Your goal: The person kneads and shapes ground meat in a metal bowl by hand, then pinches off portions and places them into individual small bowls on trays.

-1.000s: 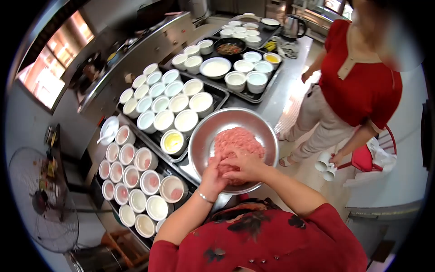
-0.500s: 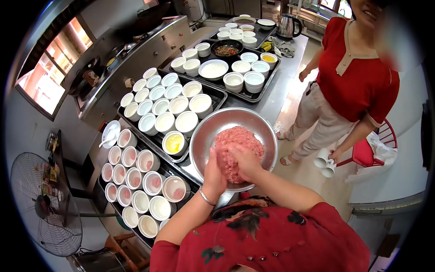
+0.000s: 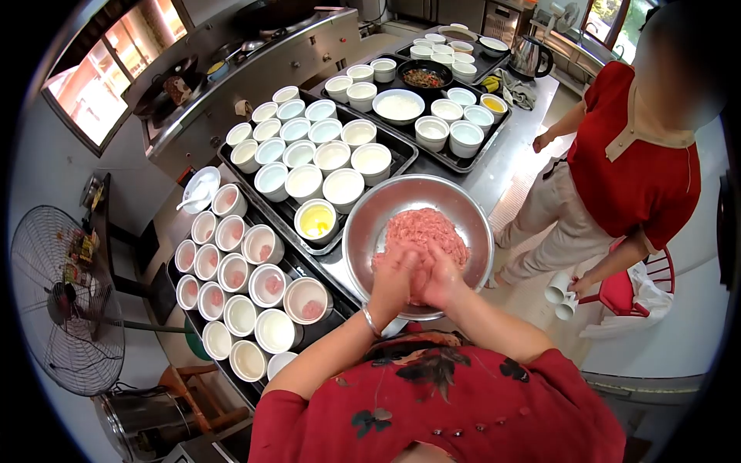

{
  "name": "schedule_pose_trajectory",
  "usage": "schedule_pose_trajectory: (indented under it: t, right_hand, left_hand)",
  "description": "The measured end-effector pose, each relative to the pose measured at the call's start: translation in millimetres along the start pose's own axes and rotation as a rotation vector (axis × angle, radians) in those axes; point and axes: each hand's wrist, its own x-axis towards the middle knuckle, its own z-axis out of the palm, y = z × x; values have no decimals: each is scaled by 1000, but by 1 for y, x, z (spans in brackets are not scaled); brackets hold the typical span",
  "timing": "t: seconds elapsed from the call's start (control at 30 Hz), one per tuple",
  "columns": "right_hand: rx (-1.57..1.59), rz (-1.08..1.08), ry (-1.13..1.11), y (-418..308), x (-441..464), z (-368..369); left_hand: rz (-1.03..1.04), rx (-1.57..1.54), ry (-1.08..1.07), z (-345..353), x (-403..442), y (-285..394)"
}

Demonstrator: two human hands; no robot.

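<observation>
"Steel bowl (image 3: 480,243), one. Contents?"

"Meat (image 3: 428,226), pink, minced, one large mound."

"Hands?"

"Left hand (image 3: 395,272), right hand (image 3: 441,279): pressed together over the near part of the mound, fingers curled inward. Whether any meat is enclosed between the palms cannot be told."

"State of completion?"

"Judged partial. Left tray (image 3: 292,261): pink portions are seen in most meat cups (image 3: 307,298); in several plain cups (image 3: 275,330), nearest the body, none is seen. Middle tray (image 3: 399,163): white cups (image 3: 303,183) are set close together, no meat visible; in one, a yellow liquid (image 3: 316,222) is held. Much meat is left in the bowl."

"Brands, labels, writing?"

"None can be read. On the kettle (image 3: 529,58), at the back, no maker's mark can be made out; any lettering farther off is too small to be deciphered."
</observation>
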Motion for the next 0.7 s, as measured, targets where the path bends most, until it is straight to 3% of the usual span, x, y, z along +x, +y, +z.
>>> schedule_pose_trajectory:
  t: [0.03,0.27,0.3,0.4,0.47,0.53,0.6,0.7]
  right_hand:
    - [94,164,17,1,0,0]
    - [48,-39,-5,4,9,-1]
    - [-216,-189,-74,4,7,1]
    - [-1157,-718,-173,2,2,7]
    - [-1340,-825,-207,1,6,6]
    - [-1023,-632,-162,-5,14,-1]
    - [-414,-250,-72,-13,18,-8]
    - [-147,-29,17,-8,18,-3]
  left_hand:
    - [272,590,-87,-5,1,5]
    - [409,769,198,4,9,-1]
    - [407,769,202,3,10,-2]
    - [-145,-313,167,-1,9,-5]
    - [-506,-1039,121,-4,8,-6]
    - [-573,-1033,192,-9,6,-7]
    - [-322,-964,-89,-21,10,-31]
    - [-314,-799,-45,-15,10,-14]
